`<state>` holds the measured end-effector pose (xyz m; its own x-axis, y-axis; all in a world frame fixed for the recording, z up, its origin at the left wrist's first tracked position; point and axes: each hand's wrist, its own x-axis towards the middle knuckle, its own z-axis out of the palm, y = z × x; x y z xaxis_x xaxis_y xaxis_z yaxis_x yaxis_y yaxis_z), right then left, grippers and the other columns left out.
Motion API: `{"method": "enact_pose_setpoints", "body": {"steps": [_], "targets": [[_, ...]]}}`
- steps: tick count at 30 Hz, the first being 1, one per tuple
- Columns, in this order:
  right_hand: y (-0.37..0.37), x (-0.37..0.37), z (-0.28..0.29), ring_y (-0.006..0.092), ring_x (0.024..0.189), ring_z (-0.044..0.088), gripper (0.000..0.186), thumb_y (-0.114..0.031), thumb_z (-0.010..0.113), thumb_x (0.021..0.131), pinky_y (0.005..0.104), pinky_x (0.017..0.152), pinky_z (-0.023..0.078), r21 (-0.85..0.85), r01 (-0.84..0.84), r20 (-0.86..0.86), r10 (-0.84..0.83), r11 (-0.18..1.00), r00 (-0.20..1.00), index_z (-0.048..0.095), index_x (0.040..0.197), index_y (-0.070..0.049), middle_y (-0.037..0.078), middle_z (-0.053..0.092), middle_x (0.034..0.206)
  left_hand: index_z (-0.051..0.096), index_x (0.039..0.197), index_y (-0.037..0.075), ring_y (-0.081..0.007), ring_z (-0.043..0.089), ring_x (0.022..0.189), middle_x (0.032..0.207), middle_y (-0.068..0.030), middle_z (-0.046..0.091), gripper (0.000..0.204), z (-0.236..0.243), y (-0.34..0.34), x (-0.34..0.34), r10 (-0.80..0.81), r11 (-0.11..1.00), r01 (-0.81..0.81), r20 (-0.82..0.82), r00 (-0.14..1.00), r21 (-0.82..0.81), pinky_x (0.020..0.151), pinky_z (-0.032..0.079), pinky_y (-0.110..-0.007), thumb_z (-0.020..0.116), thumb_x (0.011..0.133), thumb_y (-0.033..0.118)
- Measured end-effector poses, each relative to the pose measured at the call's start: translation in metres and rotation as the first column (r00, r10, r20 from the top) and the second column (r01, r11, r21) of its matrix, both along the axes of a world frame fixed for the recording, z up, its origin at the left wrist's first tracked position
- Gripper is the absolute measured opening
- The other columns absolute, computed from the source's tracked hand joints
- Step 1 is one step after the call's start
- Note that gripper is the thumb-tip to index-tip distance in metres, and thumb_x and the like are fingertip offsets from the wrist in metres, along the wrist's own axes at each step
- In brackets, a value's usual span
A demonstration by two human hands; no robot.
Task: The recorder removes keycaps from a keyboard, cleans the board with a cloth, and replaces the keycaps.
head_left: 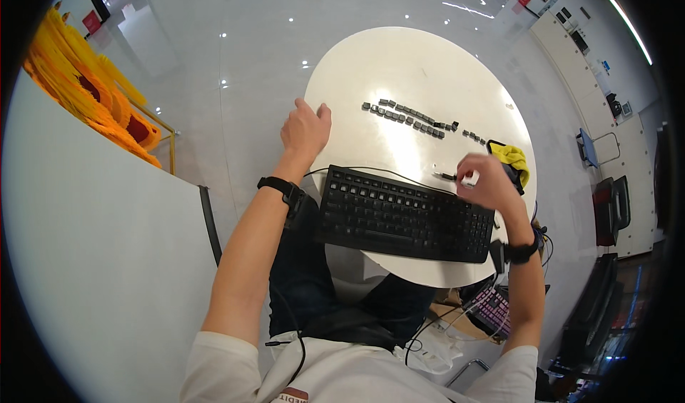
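Note:
A black keyboard (pixel 403 214) lies across the near part of the round white table. In its top row lighter squares show where keycaps are off. My right hand (pixel 489 178) is closed above the keyboard's far right corner, with a small white object (pixel 470 180) in its fingers; its kind is not clear. Beside those fingers lies a thin dark piece with a shiny tip (pixel 444 175). My left hand (pixel 305 130) hovers at the table's left edge, thumb and index finger apart, holding nothing. Loose dark keycaps (pixel 410 120) form slanting rows beyond the keyboard.
A yellow and black cloth item (pixel 510 162) rests at the table's right edge. The keyboard's cable (pixel 389 172) runs behind it. To the left stands a large white panel (pixel 107 239). Below the table at right are a second keyboard (pixel 492 310) and tangled cables.

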<state>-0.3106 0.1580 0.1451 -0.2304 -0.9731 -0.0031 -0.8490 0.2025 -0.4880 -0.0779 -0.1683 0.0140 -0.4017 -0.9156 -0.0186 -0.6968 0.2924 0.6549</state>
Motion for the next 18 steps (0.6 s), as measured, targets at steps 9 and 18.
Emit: {"method": "enact_pose_setpoints", "body": {"steps": [9,18], "targets": [[-0.051,-0.073,-0.048,0.0275,0.082,0.072,0.011,-0.003,0.084,0.082,0.0395,0.079,0.061,-0.059,0.152,-0.114,-0.158,0.987,0.981,0.079,0.088,0.003,0.014,0.074,0.09,0.062,0.126,-0.011,-0.0515,0.081,0.102,0.103,-0.0304,0.082,0.057,-0.003,-0.002,0.0,0.009,0.999,-0.007,0.038,0.999,-0.042,0.096,0.064,-0.061,0.062,0.113,0.044],[-0.059,-0.069,-0.055,0.0392,0.094,0.074,0.006,-0.002,0.081,0.086,0.0456,0.086,0.061,-0.035,0.014,-0.275,-0.023,0.999,0.961,0.077,0.088,0.002,0.017,0.077,0.107,0.062,0.125,-0.011,-0.0503,0.082,0.1,0.102,-0.0311,0.081,0.055,0.006,0.003,0.0,-0.019,1.0,0.019,0.031,0.999,-0.006,0.093,0.065,-0.06,0.062,0.113,0.043]]}}
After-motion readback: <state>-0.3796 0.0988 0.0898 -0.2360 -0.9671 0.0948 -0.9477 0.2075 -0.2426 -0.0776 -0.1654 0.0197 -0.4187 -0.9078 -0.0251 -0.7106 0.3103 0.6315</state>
